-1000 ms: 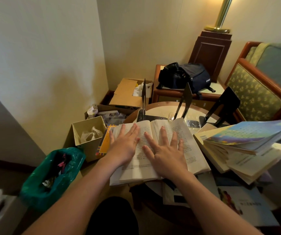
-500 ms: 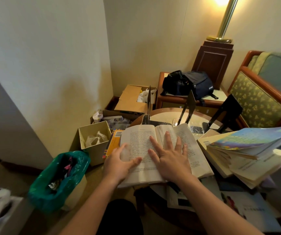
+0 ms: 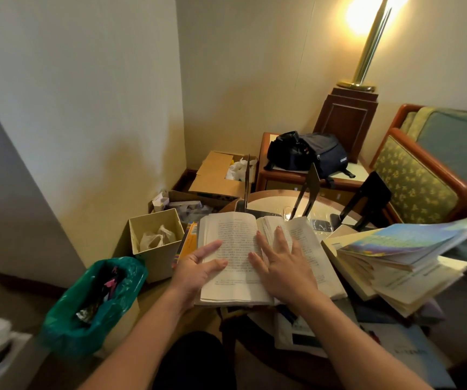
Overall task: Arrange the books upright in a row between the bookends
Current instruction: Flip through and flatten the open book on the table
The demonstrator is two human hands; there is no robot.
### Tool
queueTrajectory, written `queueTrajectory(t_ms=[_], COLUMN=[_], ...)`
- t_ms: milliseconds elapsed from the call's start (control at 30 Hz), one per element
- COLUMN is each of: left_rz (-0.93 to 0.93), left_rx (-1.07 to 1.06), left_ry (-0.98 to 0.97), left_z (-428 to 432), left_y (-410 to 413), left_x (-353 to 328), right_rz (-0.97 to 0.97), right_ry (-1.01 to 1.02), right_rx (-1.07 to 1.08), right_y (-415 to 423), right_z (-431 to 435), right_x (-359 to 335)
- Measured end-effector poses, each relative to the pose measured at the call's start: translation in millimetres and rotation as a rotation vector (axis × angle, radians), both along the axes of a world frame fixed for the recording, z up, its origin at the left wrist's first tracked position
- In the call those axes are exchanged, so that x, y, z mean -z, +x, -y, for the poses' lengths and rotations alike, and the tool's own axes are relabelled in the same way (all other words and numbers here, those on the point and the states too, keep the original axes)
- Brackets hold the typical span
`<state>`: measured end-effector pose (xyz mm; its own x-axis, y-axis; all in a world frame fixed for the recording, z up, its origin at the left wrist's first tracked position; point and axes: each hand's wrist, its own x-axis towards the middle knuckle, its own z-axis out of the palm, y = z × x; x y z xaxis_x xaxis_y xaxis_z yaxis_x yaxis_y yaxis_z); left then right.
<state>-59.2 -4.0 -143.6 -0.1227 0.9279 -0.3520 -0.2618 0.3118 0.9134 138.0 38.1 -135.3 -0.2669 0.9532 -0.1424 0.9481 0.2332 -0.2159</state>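
From the head view, we see our right hand (image 3: 283,273) pressed flat, fingers spread, on the open book (image 3: 232,277), which lies on the round table (image 3: 267,203). Our left hand (image 3: 195,270) touches its left page, fingers loosely straight. 3 black bookends (image 3: 309,190) stand just behind the book, and a slumped book stack (image 3: 395,266) lies to its right.

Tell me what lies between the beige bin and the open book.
An orange book, partly tucked under the open book's left edge, beside the bin. The head view shows it.

Bare tabletop (image 3: 271,205) between bookends (image 3: 312,178), open book (image 3: 232,249) in front, leaning book stack (image 3: 395,257) at right.
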Motion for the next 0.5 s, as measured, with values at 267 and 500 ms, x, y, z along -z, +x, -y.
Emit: queueTrajectory(t_ms=[267,500], left_rz=[-0.042,-0.074], left_rx=[0.032,0.026], left_ry=[0.098,0.124], left_z=[0.1,3.6], left_y=[1.2,0.8], left_x=[-4.6,-7.7], right_rz=[-0.283,-0.481], right_ry=[0.005,0.001], right_rx=[0.148,0.258], right_y=[15.4,26.0], right_z=[11.4,18.7], right_x=[-22.5,-42.4])
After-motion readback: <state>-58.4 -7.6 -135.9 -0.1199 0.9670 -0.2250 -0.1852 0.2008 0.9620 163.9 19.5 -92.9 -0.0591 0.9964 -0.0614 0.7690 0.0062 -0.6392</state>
